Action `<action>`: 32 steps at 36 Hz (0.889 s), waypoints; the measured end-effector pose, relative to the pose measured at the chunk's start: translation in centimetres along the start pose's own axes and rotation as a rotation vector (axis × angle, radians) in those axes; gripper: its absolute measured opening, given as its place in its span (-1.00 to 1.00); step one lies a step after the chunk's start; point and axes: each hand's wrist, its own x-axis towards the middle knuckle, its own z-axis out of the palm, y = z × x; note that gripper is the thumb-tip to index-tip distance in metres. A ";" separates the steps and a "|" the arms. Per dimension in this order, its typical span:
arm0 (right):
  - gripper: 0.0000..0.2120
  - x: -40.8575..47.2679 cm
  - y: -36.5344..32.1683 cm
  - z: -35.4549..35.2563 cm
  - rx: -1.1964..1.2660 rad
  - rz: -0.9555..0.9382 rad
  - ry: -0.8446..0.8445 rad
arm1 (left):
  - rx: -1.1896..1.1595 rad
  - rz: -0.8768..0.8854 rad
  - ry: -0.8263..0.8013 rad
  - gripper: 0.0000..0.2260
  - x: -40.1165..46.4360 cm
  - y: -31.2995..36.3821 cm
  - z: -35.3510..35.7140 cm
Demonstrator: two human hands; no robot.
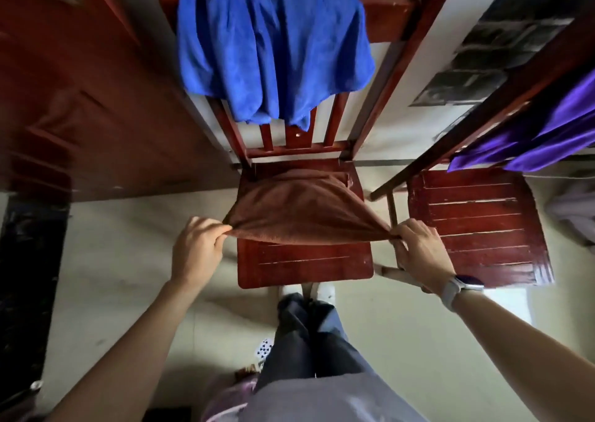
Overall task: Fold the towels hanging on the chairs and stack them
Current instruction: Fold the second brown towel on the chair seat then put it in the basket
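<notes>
A brown towel [299, 209] lies across the seat of the middle red wooden chair [306, 267], its near edge lifted and stretched. My left hand [196, 247] pinches the towel's near left corner. My right hand [418, 247] pinches its near right corner, just off the seat's right edge. A blue towel [267, 48] hangs crumpled over this chair's backrest. On the right, a purple towel [547, 131] hangs over the back of a second red chair [476, 222], partly cut off by the frame.
A dark red wooden door [80, 99] fills the left side. A pale cloth [576, 209] lies at the far right edge. My legs and white shoes [306, 292] stand just before the middle chair on a pale floor, with a playing card [264, 347] nearby.
</notes>
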 end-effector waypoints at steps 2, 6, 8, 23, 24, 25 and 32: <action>-0.77 -1.5 0.9 2.7 -0.008 0.052 -0.149 | 0.008 -0.032 -0.107 -0.81 -2.2 -0.6 2.4; -0.77 -3.5 2.4 8.3 -0.030 0.126 -0.432 | 0.014 -0.105 -0.359 -0.82 -5.9 -1.7 7.4; -0.73 -4.2 2.7 10.4 -0.035 0.166 -0.522 | 0.026 -0.143 -0.455 -0.85 -7.0 -1.9 9.3; -0.72 0.3 3.5 18.5 0.099 0.215 -0.654 | 0.029 -0.285 -0.557 -0.75 -3.3 -4.0 19.6; -0.71 1.5 3.5 18.9 0.118 0.229 -0.633 | 0.022 -0.286 -0.524 -0.75 -2.2 -4.1 20.0; -0.70 2.9 3.6 19.3 0.133 0.243 -0.613 | 0.018 -0.285 -0.494 -0.75 -1.1 -4.2 20.4; -0.67 12.2 3.4 21.4 0.112 0.201 -0.291 | 0.058 -0.158 -0.363 -0.68 6.3 -6.4 23.3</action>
